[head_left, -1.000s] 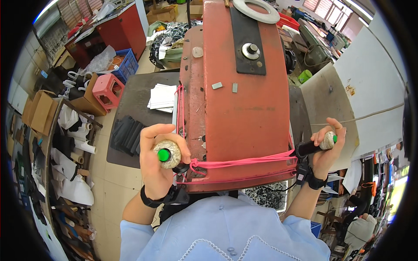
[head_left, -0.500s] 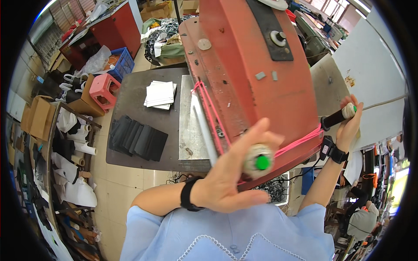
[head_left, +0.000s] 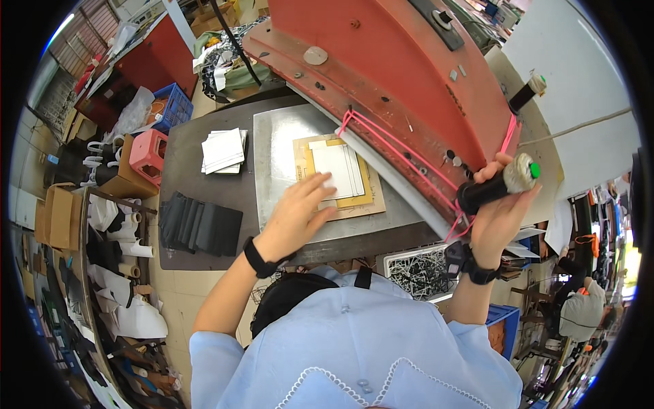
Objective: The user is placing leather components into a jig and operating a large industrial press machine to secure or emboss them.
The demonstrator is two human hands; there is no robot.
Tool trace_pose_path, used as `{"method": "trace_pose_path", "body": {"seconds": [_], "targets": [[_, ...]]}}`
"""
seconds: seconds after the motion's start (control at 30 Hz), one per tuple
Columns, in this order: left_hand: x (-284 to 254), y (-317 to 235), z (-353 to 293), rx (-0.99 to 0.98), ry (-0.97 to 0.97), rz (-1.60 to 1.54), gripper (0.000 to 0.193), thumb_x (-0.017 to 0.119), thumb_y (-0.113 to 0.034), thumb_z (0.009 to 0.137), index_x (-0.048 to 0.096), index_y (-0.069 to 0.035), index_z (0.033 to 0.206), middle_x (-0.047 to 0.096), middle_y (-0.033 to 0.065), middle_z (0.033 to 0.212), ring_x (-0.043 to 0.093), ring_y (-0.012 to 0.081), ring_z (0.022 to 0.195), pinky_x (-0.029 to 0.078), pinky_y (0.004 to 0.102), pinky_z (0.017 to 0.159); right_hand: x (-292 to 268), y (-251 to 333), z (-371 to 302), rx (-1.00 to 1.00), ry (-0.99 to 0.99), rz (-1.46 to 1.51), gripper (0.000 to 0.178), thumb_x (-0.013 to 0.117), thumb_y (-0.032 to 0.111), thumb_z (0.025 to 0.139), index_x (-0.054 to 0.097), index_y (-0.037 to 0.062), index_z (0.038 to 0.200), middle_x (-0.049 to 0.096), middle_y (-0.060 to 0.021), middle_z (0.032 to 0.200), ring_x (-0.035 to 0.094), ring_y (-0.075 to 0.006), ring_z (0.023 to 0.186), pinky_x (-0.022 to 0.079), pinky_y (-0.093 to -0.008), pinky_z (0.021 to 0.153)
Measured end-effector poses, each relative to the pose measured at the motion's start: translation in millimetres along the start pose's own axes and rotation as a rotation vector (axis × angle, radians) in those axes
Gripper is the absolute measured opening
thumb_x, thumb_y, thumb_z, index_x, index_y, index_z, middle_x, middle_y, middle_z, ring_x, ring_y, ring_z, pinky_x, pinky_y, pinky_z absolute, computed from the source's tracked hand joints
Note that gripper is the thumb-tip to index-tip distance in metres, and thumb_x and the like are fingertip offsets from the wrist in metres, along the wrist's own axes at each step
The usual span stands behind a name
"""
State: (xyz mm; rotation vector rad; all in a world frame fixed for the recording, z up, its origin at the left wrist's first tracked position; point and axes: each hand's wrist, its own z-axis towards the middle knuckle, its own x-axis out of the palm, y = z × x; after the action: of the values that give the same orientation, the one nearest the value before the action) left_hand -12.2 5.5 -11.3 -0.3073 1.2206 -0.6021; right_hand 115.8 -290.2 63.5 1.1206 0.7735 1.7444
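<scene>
My right hand (head_left: 503, 221) is wrapped around the near handle (head_left: 494, 191) of a red machine arm (head_left: 381, 75); this handle is black, with a cord-wrapped, green-capped end. A similar far handle (head_left: 523, 97) sticks out beyond it. My left hand (head_left: 293, 217) reaches over a metal plate (head_left: 272, 146), fingers outstretched and nothing gripped. Its fingertips are at the edge of white rectangular sheets (head_left: 344, 170), which lie on a yellow-edged piece over a brown board (head_left: 364, 208). Whether they touch the sheets I cannot tell. Pink cord (head_left: 402, 153) is strung along the arm's edge.
On the dark table (head_left: 191, 143) lie a stack of white sheets (head_left: 223, 151) and a spread row of black pieces (head_left: 199, 225). Below its edge stands a white bin (head_left: 419, 273) of small dark and light pieces. A pink stool (head_left: 146, 157) and loaded shelf (head_left: 88, 232) are at left.
The red arm has swung right and away, baring the plate and the board with sheets. My left hand moved from beside the near handle to the sheets. My right hand went from the far handle to the near one.
</scene>
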Motion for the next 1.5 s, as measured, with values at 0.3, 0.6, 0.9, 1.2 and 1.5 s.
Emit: {"method": "trace_pose_path", "body": {"seconds": [0.3, 0.6, 0.9, 1.2, 1.5], "targets": [[22.7, 25.1, 17.1, 0.129, 0.035, 0.368, 0.038, 0.067, -0.021, 0.091, 0.057, -0.004, 0.123, 0.057, 0.0177, 0.135, 0.054, 0.0364, 0.126, 0.046, 0.0426, 0.101, -32.9, -18.9, 34.2, -0.524, -0.314, -0.717, 0.047, 0.058, 0.015, 0.102, 0.042, -0.0053, 0.142, 0.046, -0.0158, 0.145, 0.047, -0.0220, 0.129, 0.037, -0.0382, 0.109], [1.1, 28.8, 35.7, -0.199, 0.140, 0.131, 0.030, 0.054, -0.006, 0.095, 0.054, -0.003, 0.124, 0.070, 0.0168, 0.109, 0.066, 0.0309, 0.109, 0.052, 0.0398, 0.090, 63.7, -94.6, -23.7, -0.289, 0.848, -0.918, 0.038, 0.070, 0.021, 0.088, 0.063, 0.0086, 0.124, 0.059, -0.0091, 0.133, 0.058, -0.0286, 0.115, 0.049, -0.0354, 0.095], [2.2, 33.7, 3.0, -0.339, -0.312, -0.208, 0.026, 0.057, -0.020, 0.101, 0.062, 0.000, 0.116, 0.067, 0.0156, 0.113, 0.066, 0.0322, 0.100, 0.051, 0.0353, 0.088, 65.6, -129.0, -38.9, -0.685, 0.978, -1.135, 0.026, 0.067, 0.015, 0.085, 0.065, 0.0082, 0.110, 0.068, -0.0094, 0.116, 0.064, -0.0276, 0.111, 0.051, -0.0354, 0.089], [-2.3, 15.4, 16.4, -0.420, -0.139, -0.277, 0.027, 0.056, -0.022, 0.102, 0.068, 0.001, 0.107, 0.068, 0.0134, 0.109, 0.065, 0.0244, 0.098, 0.050, 0.0346, 0.086, 68.1, -117.7, -26.0, 0.081, 0.358, -0.726, 0.023, 0.052, 0.018, 0.104, 0.061, -0.0001, 0.115, 0.071, -0.0172, 0.093, 0.073, -0.0299, 0.078, 0.056, -0.0374, 0.066], [-4.4, -37.9, 23.8, -0.609, -0.071, -1.489, 0.048, 0.057, -0.019, 0.103, 0.040, -0.002, 0.145, 0.057, 0.0111, 0.135, 0.059, 0.0157, 0.118, 0.048, 0.0308, 0.100, 61.5, -76.5, -54.5, -0.633, 0.813, -0.765, 0.024, 0.064, 0.000, 0.091, 0.066, 0.0011, 0.115, 0.069, -0.0155, 0.110, 0.069, -0.0262, 0.097, 0.056, -0.0316, 0.087]]}}
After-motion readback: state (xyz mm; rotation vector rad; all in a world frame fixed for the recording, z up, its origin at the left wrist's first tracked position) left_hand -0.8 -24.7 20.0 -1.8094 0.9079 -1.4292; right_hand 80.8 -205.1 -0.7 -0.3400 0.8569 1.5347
